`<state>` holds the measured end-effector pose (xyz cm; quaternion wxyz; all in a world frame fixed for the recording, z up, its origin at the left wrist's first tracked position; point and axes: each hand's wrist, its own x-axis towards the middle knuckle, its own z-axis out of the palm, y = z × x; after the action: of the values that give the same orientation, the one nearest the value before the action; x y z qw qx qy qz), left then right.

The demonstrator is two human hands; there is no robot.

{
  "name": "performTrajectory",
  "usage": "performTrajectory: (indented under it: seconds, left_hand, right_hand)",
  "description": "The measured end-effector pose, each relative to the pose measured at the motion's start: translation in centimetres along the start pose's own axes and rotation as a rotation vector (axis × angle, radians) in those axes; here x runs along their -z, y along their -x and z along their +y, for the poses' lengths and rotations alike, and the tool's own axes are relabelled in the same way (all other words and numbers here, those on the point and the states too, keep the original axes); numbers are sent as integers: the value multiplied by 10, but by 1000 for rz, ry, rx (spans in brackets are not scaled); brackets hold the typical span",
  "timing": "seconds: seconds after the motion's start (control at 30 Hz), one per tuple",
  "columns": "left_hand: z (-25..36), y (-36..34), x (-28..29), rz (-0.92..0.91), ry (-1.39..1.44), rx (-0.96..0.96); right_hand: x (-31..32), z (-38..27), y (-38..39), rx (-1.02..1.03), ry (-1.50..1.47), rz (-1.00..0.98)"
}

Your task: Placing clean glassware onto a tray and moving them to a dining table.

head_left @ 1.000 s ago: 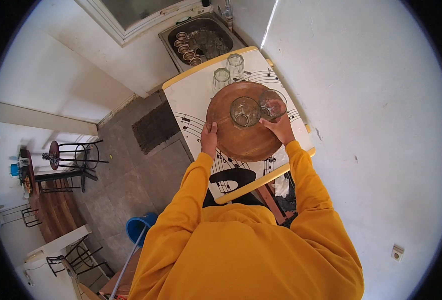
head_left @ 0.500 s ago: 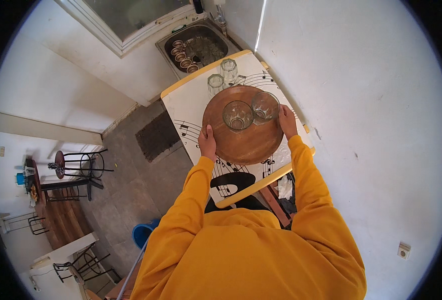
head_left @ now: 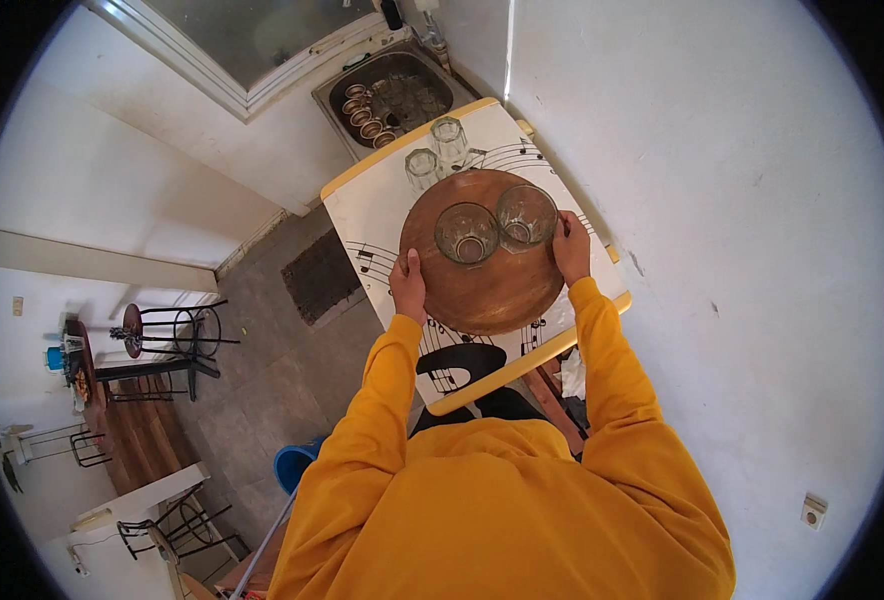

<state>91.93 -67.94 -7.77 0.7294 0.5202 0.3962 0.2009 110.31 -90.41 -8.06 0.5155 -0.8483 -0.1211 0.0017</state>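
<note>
White wall [head_left: 722, 200] at right, yellow-edged music-note table [head_left: 377, 215] beside it, round wooden tray [head_left: 487, 292] over the tabletop (can't tell if touching), left hand [head_left: 409, 287] pinching its left rim thumb-up, right hand [head_left: 573, 248] gripping the right rim, two clear glass tumblers [head_left: 466, 234] on its far half.

Round wooden tray [head_left: 492, 292] with two clear glasses [head_left: 466, 234] on it.
The tray was brown, face up, over a white table [head_left: 377, 208]; whether it rested there or was lifted could not be told. Both glasses stood upright, mouths up, side by side on its far half, the right one closer to the rim.
</note>
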Motion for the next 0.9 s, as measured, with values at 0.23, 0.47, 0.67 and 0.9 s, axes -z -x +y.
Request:
performTrajectory:
  seconds: [0.23, 0.47, 0.67, 0.9]
  left_hand:
    - [32, 39, -8, -60, 12, 30]
    - [41, 79, -3, -173, 22, 25]
    - [50, 114, 0, -319, -104, 65]
    - [56, 153, -8, -581, -206, 128]
  right_hand:
    - [43, -36, 28, -37, -52, 14]
    - [82, -46, 86, -48, -63, 77]
    - [121, -62, 167, -167, -82, 230]
    - [159, -108, 268, -308, 49, 464]
